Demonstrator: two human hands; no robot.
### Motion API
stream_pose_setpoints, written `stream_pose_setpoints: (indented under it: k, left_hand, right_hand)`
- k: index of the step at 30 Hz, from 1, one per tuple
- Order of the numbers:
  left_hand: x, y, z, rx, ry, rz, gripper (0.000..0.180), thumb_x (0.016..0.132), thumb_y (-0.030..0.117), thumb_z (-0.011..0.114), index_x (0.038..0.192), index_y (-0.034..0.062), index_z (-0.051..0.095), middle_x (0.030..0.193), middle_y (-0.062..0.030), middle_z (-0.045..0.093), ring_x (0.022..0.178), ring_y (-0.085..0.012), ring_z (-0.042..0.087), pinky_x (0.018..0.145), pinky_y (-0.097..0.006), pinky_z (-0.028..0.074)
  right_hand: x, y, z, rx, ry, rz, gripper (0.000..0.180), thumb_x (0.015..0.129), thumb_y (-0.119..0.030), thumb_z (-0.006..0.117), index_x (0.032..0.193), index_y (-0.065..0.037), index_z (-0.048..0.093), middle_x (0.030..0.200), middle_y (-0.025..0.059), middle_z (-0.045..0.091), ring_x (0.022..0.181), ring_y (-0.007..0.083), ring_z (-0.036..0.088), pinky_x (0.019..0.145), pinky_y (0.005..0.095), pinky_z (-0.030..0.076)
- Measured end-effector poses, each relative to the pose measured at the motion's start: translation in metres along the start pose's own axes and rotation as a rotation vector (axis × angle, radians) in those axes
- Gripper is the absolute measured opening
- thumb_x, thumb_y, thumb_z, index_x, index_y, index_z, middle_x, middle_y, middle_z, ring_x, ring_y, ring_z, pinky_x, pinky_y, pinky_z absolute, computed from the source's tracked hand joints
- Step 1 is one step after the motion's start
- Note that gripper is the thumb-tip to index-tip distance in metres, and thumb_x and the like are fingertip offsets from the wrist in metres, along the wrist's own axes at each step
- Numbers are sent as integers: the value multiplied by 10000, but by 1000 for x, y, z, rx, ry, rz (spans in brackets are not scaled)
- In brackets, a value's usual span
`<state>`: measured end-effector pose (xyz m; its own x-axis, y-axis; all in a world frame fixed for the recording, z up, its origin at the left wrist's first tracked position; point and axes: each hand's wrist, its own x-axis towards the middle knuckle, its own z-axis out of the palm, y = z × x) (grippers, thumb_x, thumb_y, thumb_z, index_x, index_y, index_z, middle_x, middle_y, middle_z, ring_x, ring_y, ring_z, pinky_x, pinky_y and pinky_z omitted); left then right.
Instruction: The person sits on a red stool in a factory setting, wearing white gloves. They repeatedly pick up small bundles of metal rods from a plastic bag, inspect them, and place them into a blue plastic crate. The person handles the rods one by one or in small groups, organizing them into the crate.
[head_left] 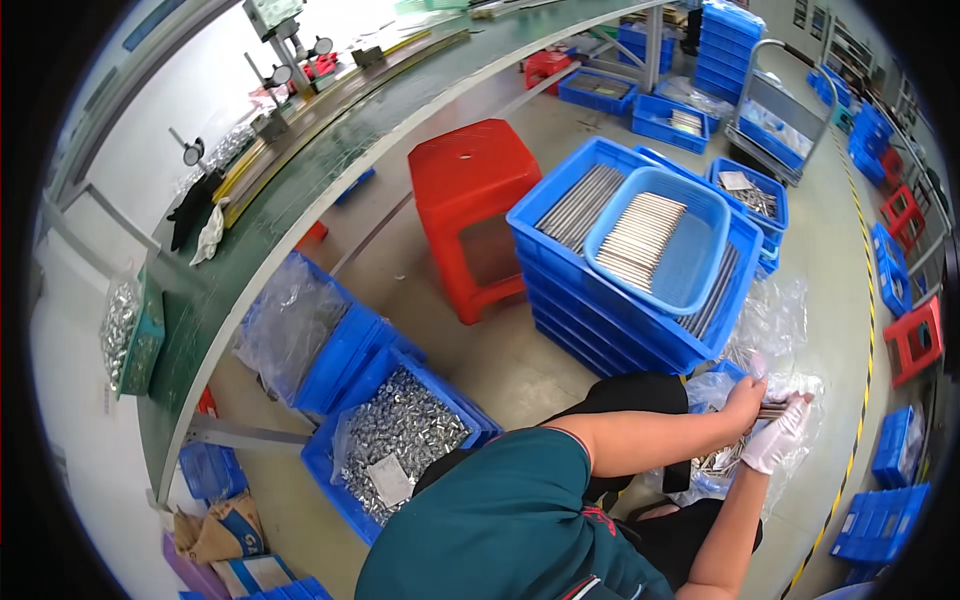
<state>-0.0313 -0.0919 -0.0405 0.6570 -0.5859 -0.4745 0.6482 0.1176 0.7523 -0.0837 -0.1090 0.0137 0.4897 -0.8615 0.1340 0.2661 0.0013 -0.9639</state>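
Fingers, right hand [775, 443]: gloved, pinching metal rods [773, 411]
Fingers, left hand [744, 402]: curled beside rods; grip unclear
Clear plastic [789, 474]: beneath

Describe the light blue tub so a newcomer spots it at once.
Right of the big red stool stands a stack of darker blue crates. On top, over grey rods, sits the tub, holding a row of shiny pale rods. Its paler blue and rounded corners set it apart from the crates.

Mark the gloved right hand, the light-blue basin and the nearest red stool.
Gloved right hand [777, 438]: head view, back of hand.
Light-blue basin [691, 258]: head view, bare inner floor.
Nearest red stool [480, 173]: head view, seat top.
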Motion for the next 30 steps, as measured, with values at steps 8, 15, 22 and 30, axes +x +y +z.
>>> stream_pose_setpoints:
  k: [8, 15, 22, 30]
  left_hand:
    - [-24, 67, -19, 905, 29, 763, 239, 901, 224, 525, 878, -14, 512, 737, -254, 592, 765, -428, 588, 652, -489, 442]
    - [-21, 65, -27, 1009, -353, 705, 275, 836, 251, 612, 891, -17, 582, 799, -249, 625, 791, -423, 612, 683, -470, 481]
    - [-40, 87, -34, 1214, -311, 675, 269, 877, 265, 563, 897, 1, 518, 801, -241, 614, 835, -430, 588, 703, -492, 449]
    - [-31, 82, -27, 891, -62, 697, 294, 908, 277, 545, 943, -12, 496, 820, -229, 613, 817, -427, 585, 679, -468, 451]
  right_hand:
    - [2, 6, -39, 28, -280, 574, 309, 952, -361, 454, 938, -71, 559, 700, 32, 582, 457, 90, 470, 386, 218, 350]
    - [-12, 17, -70, 316, -650, 905, 391, 952, -433, 434, 942, -66, 569, 537, 77, 521, 312, 139, 362, 302, 244, 290]
    - [-27, -1, -28, 607, -738, 988, 190, 921, -226, 562, 1039, -102, 481, 693, 12, 479, 483, 76, 384, 386, 183, 289]
    - [-28, -20, -30, 50, -566, 674, 244, 938, -329, 521, 922, -85, 523, 569, -21, 439, 386, 59, 324, 354, 204, 245]
